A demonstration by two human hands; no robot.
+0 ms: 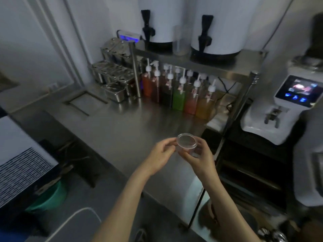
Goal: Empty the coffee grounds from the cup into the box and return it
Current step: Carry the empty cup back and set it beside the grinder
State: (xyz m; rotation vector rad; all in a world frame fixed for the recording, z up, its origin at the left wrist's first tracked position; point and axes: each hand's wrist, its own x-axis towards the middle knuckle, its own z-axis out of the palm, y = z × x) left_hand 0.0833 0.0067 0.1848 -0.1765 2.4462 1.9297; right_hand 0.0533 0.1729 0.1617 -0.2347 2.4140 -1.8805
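Observation:
A small clear plastic cup is held upright above the steel counter, its round rim facing up. I see nothing inside it. My right hand wraps its fingers around the cup's body from the right. My left hand touches the cup's left side with its fingertips. The box named in the task I cannot pick out for certain; a dark box-like shape sits just behind the cup on the right.
Several coloured syrup pump bottles line the counter's back under a steel shelf carrying two white dispensers. Steel condiment tins stand at back left. A white coffee grinder is at right. A green bin sits below left.

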